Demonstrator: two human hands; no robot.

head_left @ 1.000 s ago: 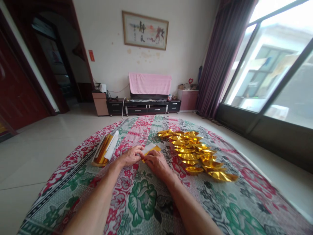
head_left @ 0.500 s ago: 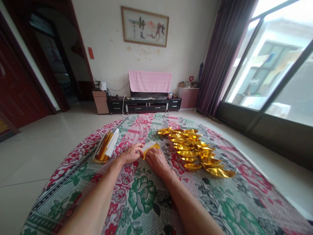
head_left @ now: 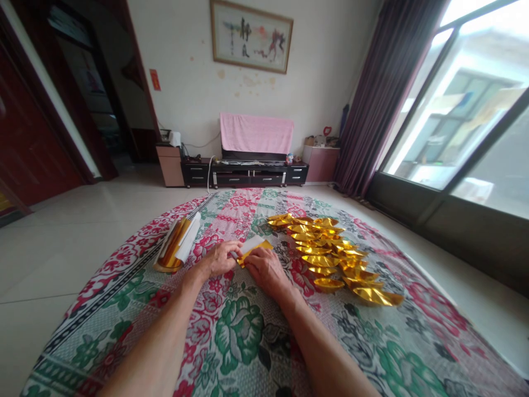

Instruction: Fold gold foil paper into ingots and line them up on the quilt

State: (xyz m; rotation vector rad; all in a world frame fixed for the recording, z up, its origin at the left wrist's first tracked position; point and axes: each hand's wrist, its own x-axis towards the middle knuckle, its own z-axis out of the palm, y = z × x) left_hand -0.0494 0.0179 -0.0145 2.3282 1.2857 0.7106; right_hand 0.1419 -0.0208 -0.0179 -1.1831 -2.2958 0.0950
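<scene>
A sheet of gold foil paper (head_left: 253, 243), white on one face, lies partly folded on the flowered cloth. My left hand (head_left: 221, 258) is closed at its left end, fingertips pinching the edge. Across its near side my right hand (head_left: 266, 268) presses down, fingers curled together over the gold fold and hiding part of it. To the right stand rows of folded gold paper ingots (head_left: 318, 260), boat-shaped and shiny. Left of my hands rests a loose roll of gold and white paper sheets (head_left: 177, 245).
The flowered cloth (head_left: 239, 331) covers a rounded surface under my arms. Beyond it, a low black TV cabinet (head_left: 252, 175) carries a screen draped with a pink towel (head_left: 256, 133). A purple curtain (head_left: 372, 99) and a large window are at the right.
The view has shifted slightly, so the wall picture sits higher. Both hands stay at the gold paper, with only a small shift of the fingers along the fold.
</scene>
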